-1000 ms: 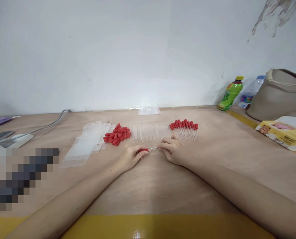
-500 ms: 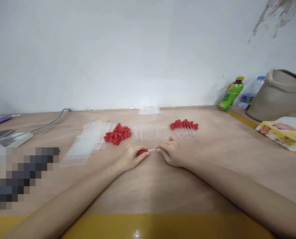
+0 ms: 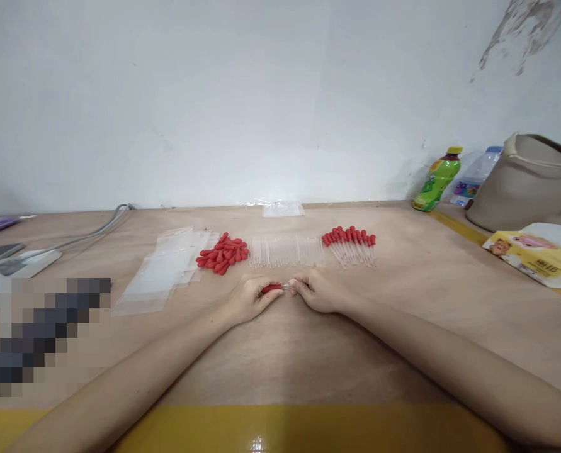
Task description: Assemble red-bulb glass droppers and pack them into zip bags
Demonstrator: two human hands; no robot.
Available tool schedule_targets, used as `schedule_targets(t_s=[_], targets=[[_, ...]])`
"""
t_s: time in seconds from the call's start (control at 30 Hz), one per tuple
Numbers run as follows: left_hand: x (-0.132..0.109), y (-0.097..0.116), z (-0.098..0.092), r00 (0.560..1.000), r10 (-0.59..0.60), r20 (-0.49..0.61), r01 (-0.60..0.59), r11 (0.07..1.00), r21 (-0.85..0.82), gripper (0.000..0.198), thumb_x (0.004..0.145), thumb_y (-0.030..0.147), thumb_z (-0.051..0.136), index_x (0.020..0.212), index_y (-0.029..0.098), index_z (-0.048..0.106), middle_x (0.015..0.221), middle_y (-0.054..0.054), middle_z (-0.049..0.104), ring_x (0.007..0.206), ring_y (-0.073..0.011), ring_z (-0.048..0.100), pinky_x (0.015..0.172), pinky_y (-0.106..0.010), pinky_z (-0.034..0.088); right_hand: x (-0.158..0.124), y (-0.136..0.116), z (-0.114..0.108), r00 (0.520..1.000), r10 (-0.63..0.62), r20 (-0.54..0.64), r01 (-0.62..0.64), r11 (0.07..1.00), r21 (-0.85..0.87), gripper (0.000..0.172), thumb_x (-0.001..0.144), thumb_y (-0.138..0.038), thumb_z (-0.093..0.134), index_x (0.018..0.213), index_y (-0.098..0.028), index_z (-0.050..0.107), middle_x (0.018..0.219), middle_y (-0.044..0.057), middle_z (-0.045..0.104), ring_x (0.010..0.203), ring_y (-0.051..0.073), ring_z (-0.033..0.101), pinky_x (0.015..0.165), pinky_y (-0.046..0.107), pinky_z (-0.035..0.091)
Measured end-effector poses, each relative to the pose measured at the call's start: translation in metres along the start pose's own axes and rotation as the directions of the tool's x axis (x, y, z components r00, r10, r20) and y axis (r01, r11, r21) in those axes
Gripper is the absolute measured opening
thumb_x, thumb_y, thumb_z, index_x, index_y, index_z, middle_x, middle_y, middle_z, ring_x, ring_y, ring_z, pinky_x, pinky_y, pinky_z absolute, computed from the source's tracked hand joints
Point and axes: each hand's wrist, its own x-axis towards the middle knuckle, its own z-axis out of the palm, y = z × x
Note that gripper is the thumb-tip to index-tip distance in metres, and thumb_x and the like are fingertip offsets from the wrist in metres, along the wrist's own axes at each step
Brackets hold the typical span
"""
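Note:
My left hand [image 3: 253, 298] is closed on a red rubber dropper bulb [image 3: 271, 288]. Out of the bulb's right end comes a clear glass dropper tube [image 3: 286, 286], which my right hand [image 3: 318, 290] pinches between thumb and fingers. Much of the tube is hidden by the right hand. Behind my left hand lies a heap of loose red bulbs [image 3: 222, 254]. A row of clear tubes [image 3: 284, 250] spreads beyond both hands. To its right, several droppers with red bulbs fitted [image 3: 351, 242] lie side by side, bulbs toward the wall.
Clear plastic bags [image 3: 150, 280] overlap left of the bulbs; another bag [image 3: 283, 209] lies by the wall. At right stand a green bottle [image 3: 437, 181], a clear bottle [image 3: 473, 179] and a beige bag [image 3: 528, 182], with a yellow packet [image 3: 535, 253] in front. A grey cable [image 3: 89, 238] runs at left.
My right hand has slid left along the tube toward the bulb, so less of the tube shows between the hands. My left hand has barely moved.

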Motion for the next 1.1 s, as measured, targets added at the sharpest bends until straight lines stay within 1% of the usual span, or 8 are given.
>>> schedule_targets(t_s=[0.2,0.4,0.5,0.63,0.73,0.8,0.97,1.1], targets=[[0.002,0.003,-0.005,0.999,0.035,0.024,-0.035,0.999,0.001,0.02,0.083,0.028,0.05,0.092,0.016,0.064,0.08,-0.004,0.068,0.07,-0.0142,0.061,0.063,-0.024,0.047,0.002,0.0,-0.005,0.993,0.047,0.11,-0.059,0.992,0.111,0.032,0.087,-0.025,0.037,0.066,-0.018,0.06,0.06,-0.001,0.059,0.055,0.01,0.05,0.057,0.022,0.034],[0.004,0.0,-0.01,0.996,0.003,-0.09,-0.01,0.997,-0.077,0.029,0.076,0.034,0.06,0.098,0.016,0.06,0.086,-0.006,0.065,0.072,-0.0147,0.061,0.064,-0.026,0.05,0.0,0.008,-0.027,0.984,0.005,0.178,-0.033,0.987,0.155,0.025,0.087,-0.025,0.038,0.077,-0.018,0.061,0.076,0.002,0.063,0.069,0.013,0.056,0.063,0.024,0.04],[0.004,-0.007,-0.009,0.975,-0.114,-0.19,0.095,0.99,-0.107,0.031,0.075,0.035,0.06,0.1,0.015,0.058,0.084,-0.006,0.062,0.068,-0.0134,0.059,0.059,-0.024,0.05,0.003,0.029,-0.048,0.982,0.181,0.047,-0.186,0.967,0.175,0.021,0.084,-0.028,0.043,0.073,-0.017,0.058,0.072,0.004,0.062,0.065,0.014,0.055,0.057,0.024,0.041],[0.006,-0.009,-0.011,0.978,-0.164,-0.132,0.162,0.986,-0.026,0.018,0.079,0.032,0.055,0.075,0.016,0.061,0.071,-0.002,0.058,0.06,-0.0109,0.053,0.052,-0.021,0.043,0.009,0.07,-0.073,0.837,0.546,-0.03,-0.502,0.789,0.355,0.027,0.081,-0.031,0.044,0.065,-0.014,0.057,0.068,0.008,0.064,0.051,0.011,0.053,0.05,0.023,0.039],[0.007,-0.005,-0.012,0.984,-0.162,-0.073,0.161,0.987,-0.024,0.022,0.077,0.032,0.057,0.063,0.015,0.054,0.061,0.001,0.053,0.054,-0.0089,0.046,0.047,-0.019,0.036,0.013,0.088,-0.076,0.693,0.695,-0.191,-0.67,0.719,0.183,0.027,0.077,-0.033,0.047,0.06,-0.015,0.058,0.063,0.007,0.063,0.054,0.015,0.055,0.052,0.026,0.037],[0.007,-0.004,-0.013,0.986,-0.158,-0.05,0.157,0.987,-0.022,0.029,0.076,0.033,0.057,0.056,0.015,0.047,0.055,0.003,0.047,0.051,-0.0081,0.042,0.046,-0.019,0.032,0.014,0.091,-0.069,0.658,0.689,-0.303,-0.72,0.694,0.015,0.026,0.074,-0.034,0.047,0.059,-0.017,0.059,0.063,0.007,0.062,0.06,0.018,0.056,0.055,0.028,0.035],[0.006,-0.004,-0.011,0.99,-0.138,-0.035,0.139,0.99,0.012,0.037,0.078,0.032,0.053,0.05,0.016,0.035,0.05,0.005,0.037,0.048,-0.0072,0.034,0.046,-0.02,0.027,0.016,0.088,-0.045,0.69,0.601,-0.403,-0.712,0.664,-0.229,0.028,0.075,-0.033,0.043,0.057,-0.018,0.057,0.067,0.008,0.061,0.065,0.021,0.055,0.067,0.034,0.033],[0.004,-0.004,-0.01,0.985,-0.171,-0.027,0.171,0.985,0.019,0.027,0.077,0.031,0.054,0.059,0.016,0.041,0.052,0.006,0.039,0.048,-0.0073,0.035,0.046,-0.019,0.027,0.016,0.09,-0.039,0.723,0.566,-0.396,-0.685,0.66,-0.308,0.028,0.075,-0.034,0.043,0.057,-0.017,0.056,0.065,0.008,0.06,0.064,0.021,0.054,0.07,0.037,0.03]])
